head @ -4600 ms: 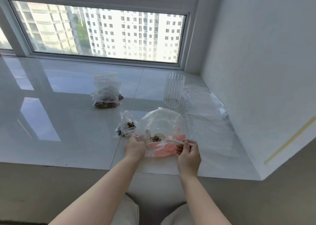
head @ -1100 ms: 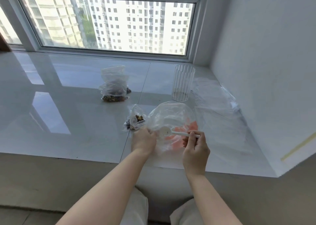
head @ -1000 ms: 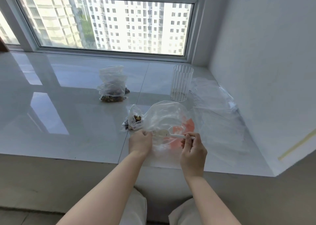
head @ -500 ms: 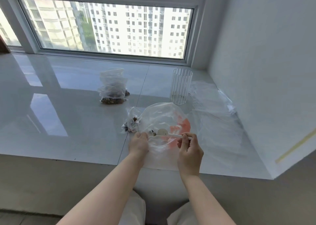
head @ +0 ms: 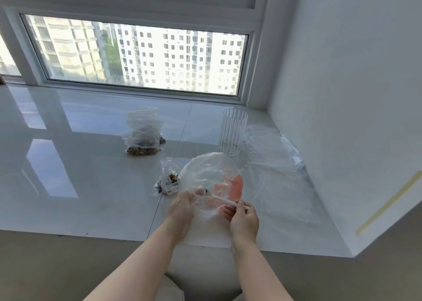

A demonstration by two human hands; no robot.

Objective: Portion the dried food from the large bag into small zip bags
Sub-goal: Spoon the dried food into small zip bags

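A large clear bag with an orange patch (head: 212, 177) lies open on the glossy white sill (head: 68, 186). My left hand (head: 181, 207) grips its left rim. My right hand (head: 243, 218) pinches the handle of a white plastic spoon (head: 222, 199), whose bowl is inside the bag with a few dark bits of dried food beside it. Just left of the bag lies a small zip bag (head: 169, 183) holding some dried food. A stack of filled small zip bags (head: 142, 138) stands further back on the left.
A ribbed clear cup (head: 233, 133) stands behind the large bag. Several empty clear zip bags (head: 271, 154) lie spread along the white wall on the right. The window runs along the back; the sill's front edge is just under my wrists.
The camera tilted up, showing more window. The spoon's bowl moved left inside the large bag toward my left hand. Both hands kept their hold.
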